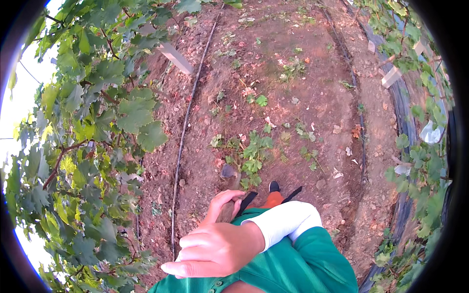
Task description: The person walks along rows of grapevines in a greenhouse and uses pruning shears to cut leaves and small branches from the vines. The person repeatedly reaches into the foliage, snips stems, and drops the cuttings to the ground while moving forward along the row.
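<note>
My left hand (222,204) is closed around a brown wooden handle (226,215), in front of my body. Beyond its fingers, a wooden shaft and a flat grey piece (228,171) show near the ground; whether they join the handle is unclear. My right hand (216,251), below a white sleeve, lies nearer the camera, across the left wrist. Its fingers are curled and point left; the palm and anything inside it are hidden. Black straps (247,202) hang by my green shirt. Cut leafy vine shoots (253,157) lie on the soil ahead.
Grapevines (139,113) with dense leaves stand close on the left, and more vines (421,157) on the right. Thin black hoses (185,128) run along the soil on both sides. Pale posts (176,58) and dark plastic sheeting (403,110) edge the rows.
</note>
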{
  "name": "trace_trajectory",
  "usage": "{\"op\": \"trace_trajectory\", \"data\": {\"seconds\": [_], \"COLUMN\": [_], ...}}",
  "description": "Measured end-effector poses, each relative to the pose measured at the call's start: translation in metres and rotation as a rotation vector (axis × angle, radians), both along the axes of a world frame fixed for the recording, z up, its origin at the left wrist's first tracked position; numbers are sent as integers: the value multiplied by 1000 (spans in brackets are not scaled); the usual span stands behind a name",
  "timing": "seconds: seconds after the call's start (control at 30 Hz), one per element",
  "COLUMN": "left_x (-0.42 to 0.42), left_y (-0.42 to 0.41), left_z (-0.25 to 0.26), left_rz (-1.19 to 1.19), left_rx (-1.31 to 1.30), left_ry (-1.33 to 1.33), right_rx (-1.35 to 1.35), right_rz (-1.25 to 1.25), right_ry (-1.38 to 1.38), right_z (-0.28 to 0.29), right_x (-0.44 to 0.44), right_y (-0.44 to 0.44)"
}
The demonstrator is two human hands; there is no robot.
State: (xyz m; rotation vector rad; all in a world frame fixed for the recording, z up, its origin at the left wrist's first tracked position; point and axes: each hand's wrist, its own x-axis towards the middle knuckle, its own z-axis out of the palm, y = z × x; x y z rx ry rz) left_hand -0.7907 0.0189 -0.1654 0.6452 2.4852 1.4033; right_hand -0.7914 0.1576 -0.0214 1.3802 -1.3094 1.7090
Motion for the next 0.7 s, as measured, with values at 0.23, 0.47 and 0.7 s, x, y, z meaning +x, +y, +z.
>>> {"op": "trace_trajectory", "data": {"seconds": [0.23,0.47,0.7], "left_x": [-27,-61,-129], "left_y": [34,44,37], "left_z": [8,29,17], "left_rz": [-125,-299,-411], "left_rx": [52,54,56], "left_ry": [272,331,334], "right_rx": [24,26,168], "right_rz": [-30,-66,-193], "right_ry": [86,131,129], "right_z": [24,50,31], "right_x": [-3,0,-37], "right_y": [41,53,24]}}
